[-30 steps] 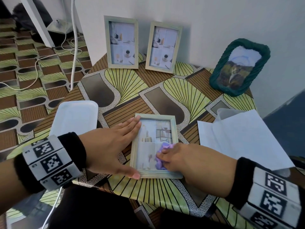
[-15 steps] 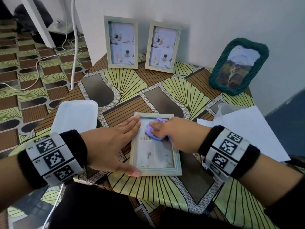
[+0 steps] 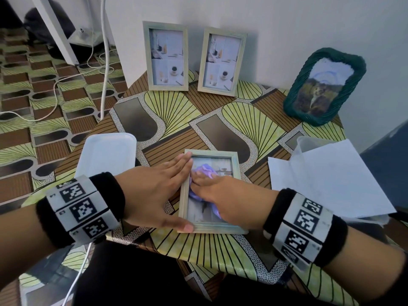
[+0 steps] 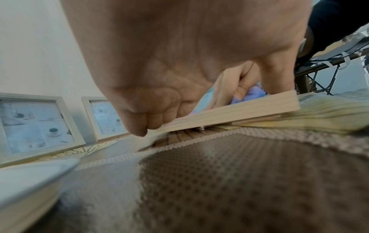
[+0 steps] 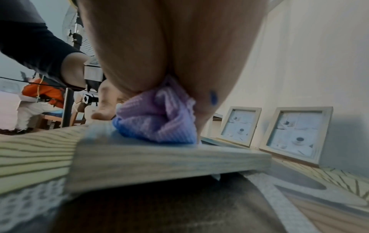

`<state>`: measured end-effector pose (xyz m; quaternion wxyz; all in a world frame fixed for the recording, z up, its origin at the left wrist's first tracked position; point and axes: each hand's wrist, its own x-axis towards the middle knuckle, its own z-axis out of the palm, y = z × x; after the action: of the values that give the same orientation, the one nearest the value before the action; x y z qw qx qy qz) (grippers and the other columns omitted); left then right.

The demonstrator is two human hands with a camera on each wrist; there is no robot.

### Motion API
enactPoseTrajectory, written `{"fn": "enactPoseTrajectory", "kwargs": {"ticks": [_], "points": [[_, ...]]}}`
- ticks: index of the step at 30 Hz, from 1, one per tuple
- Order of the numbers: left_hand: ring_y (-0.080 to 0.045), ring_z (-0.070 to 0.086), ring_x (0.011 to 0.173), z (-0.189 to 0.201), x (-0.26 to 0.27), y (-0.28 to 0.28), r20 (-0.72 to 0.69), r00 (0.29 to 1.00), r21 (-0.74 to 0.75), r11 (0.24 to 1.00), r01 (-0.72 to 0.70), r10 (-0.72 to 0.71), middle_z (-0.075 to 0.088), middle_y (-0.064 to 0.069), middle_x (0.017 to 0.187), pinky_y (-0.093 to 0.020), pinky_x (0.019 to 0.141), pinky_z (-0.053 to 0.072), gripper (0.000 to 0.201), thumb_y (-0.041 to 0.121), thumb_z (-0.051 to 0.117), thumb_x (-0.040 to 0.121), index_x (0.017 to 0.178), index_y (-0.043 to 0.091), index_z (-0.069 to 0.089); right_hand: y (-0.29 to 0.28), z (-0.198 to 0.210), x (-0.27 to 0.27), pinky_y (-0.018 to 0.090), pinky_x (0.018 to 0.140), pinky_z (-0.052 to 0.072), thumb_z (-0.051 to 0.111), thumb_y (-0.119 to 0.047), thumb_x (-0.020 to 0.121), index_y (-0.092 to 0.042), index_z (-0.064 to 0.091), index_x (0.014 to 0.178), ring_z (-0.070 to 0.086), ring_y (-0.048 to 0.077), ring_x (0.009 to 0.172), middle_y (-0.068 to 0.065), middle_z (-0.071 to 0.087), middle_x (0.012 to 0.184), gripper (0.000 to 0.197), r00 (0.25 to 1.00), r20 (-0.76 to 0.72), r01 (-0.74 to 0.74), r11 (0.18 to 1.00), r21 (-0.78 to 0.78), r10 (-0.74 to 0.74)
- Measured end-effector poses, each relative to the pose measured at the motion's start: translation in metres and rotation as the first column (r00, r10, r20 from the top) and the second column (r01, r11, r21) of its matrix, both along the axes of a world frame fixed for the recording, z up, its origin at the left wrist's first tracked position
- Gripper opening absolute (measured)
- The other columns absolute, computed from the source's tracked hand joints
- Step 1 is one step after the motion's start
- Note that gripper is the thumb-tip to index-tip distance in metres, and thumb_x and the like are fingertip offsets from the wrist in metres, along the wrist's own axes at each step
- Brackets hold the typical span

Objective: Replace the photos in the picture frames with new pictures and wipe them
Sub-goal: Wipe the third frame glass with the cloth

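Frame (image 3: 212, 228) near table (image 3: 209, 252) edge, left hand (image 3: 152, 191) bracing, right hand (image 3: 229, 199) holding cloth (image 3: 205, 171)

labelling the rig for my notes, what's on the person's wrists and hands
The left hand and right hand are bare, no gloves. Each wrist wears a black fabric cuff under a band of pale grey blocks printed with black square codes. A small blue mark shows on the right hand.
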<state>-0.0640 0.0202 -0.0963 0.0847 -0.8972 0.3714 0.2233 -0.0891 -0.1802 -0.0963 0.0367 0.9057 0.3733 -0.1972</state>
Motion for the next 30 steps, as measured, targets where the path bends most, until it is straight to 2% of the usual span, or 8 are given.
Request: {"fn": "enactPoseTrajectory", "kwargs": {"ticks": [3,7,11,17,20,23,26,30], "points": [[-0.004,-0.032,0.137,-0.002,0.002,0.001,0.003,1.000,-0.003,1.000,0.010,-0.010,-0.046,0.005,0.147,-0.025,0.113,-0.005,0.128,0.101,0.018,0.061,0.142,0.018,-0.036,-0.007,0.004,-0.011,0.022,0.121,0.001,0.036,-0.006,0.102,-0.014,0.018,0.155,-0.003,0.012,0.151,0.002,-0.001,0.165,0.056,0.997,-0.016,-0.069,0.997,0.017,0.069],[-0.003,-0.036,0.133,-0.003,0.003,0.002,0.002,1.000,-0.010,1.000,0.010,-0.010,-0.046,0.006,0.146,-0.025,0.110,-0.005,0.130,0.102,0.018,0.059,0.142,0.018,-0.037,-0.012,0.016,-0.027,0.021,0.110,0.023,0.044,-0.005,0.098,-0.016,0.028,0.152,0.023,0.010,0.142,-0.002,0.011,0.164,0.057,0.988,-0.080,-0.136,0.991,-0.009,0.135],[-0.003,-0.032,0.138,-0.004,0.003,0.002,-0.006,1.000,-0.030,0.999,0.011,-0.011,-0.045,0.007,0.147,-0.025,0.114,-0.001,0.131,0.102,0.020,0.059,0.143,0.018,-0.035,-0.022,0.020,-0.035,0.019,0.112,0.020,0.046,-0.007,0.095,-0.020,0.039,0.147,0.032,0.011,0.140,-0.005,0.028,0.159,0.054,0.991,-0.079,-0.110,0.994,0.013,0.111],[-0.001,-0.035,0.137,-0.002,0.003,0.003,-0.028,1.000,-0.045,0.999,0.005,-0.006,-0.047,0.009,0.145,-0.027,0.116,-0.002,0.130,0.101,0.023,0.059,0.143,0.021,-0.036,-0.023,0.019,-0.034,0.037,0.104,0.037,0.041,-0.006,0.092,-0.011,0.052,0.126,0.048,0.024,0.122,0.009,0.049,0.133,0.037,0.998,-0.048,-0.044,0.986,-0.158,0.036],[-0.001,-0.034,0.137,-0.003,0.004,0.003,-0.034,0.999,-0.055,0.998,0.000,-0.002,-0.047,0.009,0.146,-0.028,0.118,0.002,0.131,0.101,0.024,0.059,0.144,0.021,-0.034,-0.022,0.013,-0.034,0.040,0.104,0.037,0.035,-0.008,0.092,-0.015,0.051,0.122,0.048,0.025,0.121,0.009,0.047,0.132,0.034,1.000,0.012,-0.013,0.978,-0.208,0.016],[-0.002,-0.032,0.138,-0.004,0.003,0.002,-0.040,0.999,-0.057,0.998,-0.006,0.004,-0.046,0.008,0.147,-0.028,0.118,0.003,0.131,0.101,0.025,0.059,0.144,0.020,-0.034,-0.020,0.007,-0.028,0.035,0.105,0.029,0.034,-0.009,0.093,-0.019,0.048,0.113,0.041,0.020,0.124,0.004,0.044,0.134,0.026,0.998,0.053,-0.001,0.965,-0.263,0.016],[-0.002,-0.033,0.137,-0.005,0.003,0.002,-0.040,0.999,-0.053,0.999,-0.009,0.006,-0.047,0.009,0.146,-0.029,0.116,0.004,0.131,0.101,0.024,0.059,0.143,0.021,-0.036,-0.024,0.008,-0.021,0.037,0.111,0.024,0.034,-0.012,0.096,-0.014,0.051,0.119,0.035,0.021,0.134,0.006,0.042,0.142,0.029,0.998,0.064,0.043,0.966,-0.255,-0.027],[-0.001,-0.035,0.135,-0.004,0.004,0.003,-0.049,0.999,-0.053,0.998,-0.013,0.011,-0.047,0.008,0.146,-0.028,0.116,-0.002,0.131,0.101,0.025,0.059,0.143,0.021,-0.035,-0.031,0.016,-0.008,0.048,0.112,0.026,0.042,-0.008,0.097,-0.008,0.055,0.132,0.041,0.029,0.133,0.013,0.049,0.141,0.037,0.988,0.104,0.124,0.983,-0.132,-0.111]]}}
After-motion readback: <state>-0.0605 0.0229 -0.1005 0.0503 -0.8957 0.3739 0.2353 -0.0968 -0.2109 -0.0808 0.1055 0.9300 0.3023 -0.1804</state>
